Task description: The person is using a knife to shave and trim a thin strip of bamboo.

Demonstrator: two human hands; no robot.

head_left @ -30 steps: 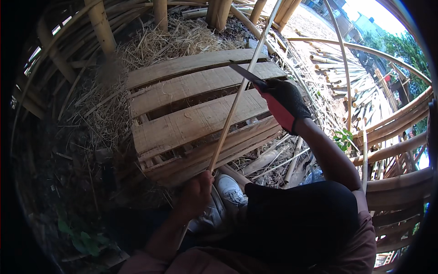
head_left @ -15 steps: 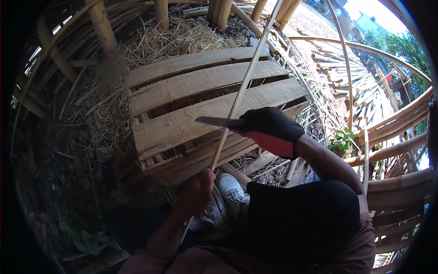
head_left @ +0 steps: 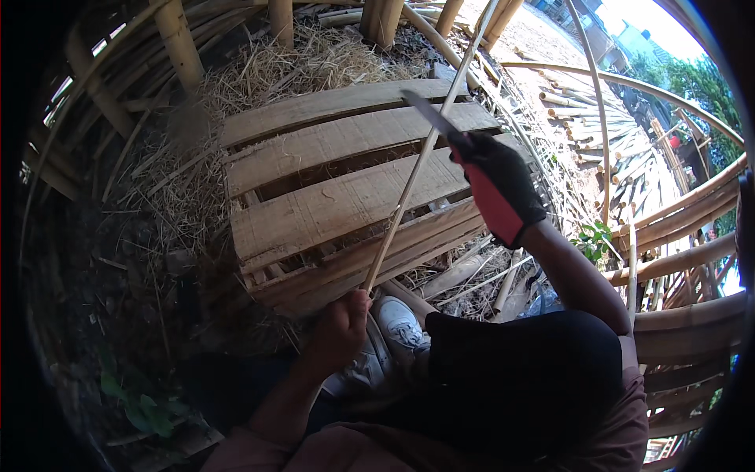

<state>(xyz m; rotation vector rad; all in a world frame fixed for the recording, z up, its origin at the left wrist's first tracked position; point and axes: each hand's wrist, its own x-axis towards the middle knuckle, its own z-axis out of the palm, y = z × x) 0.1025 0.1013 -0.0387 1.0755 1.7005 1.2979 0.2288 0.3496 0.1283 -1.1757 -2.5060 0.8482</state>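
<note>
My bare left hand (head_left: pixel 346 318) is closed around the lower part of a long, thin bamboo strip (head_left: pixel 406 193), which slants up and away to the right past the wooden pallet. My right hand (head_left: pixel 503 185), in a black and red glove, grips a knife (head_left: pixel 429 112) by its handle. The blade crosses the strip in the picture, well above my left hand, and its tip points up and left. Whether the edge touches the strip I cannot tell. Below both hands lies the slatted wooden pallet (head_left: pixel 314 216).
Straw (head_left: pixel 314 63) is heaped behind the pallet. Bamboo posts (head_left: pixel 177 43) rise at the back left. Cut bamboo poles (head_left: pixel 598 134) lie stacked at the far right, beyond a curved bamboo rail (head_left: pixel 676 256). My white shoe (head_left: pixel 401 322) is close to the pallet's near side.
My right hand has moved the knife up along the strip, away from me and to the right. My left hand has stayed in place, still holding the strip.
</note>
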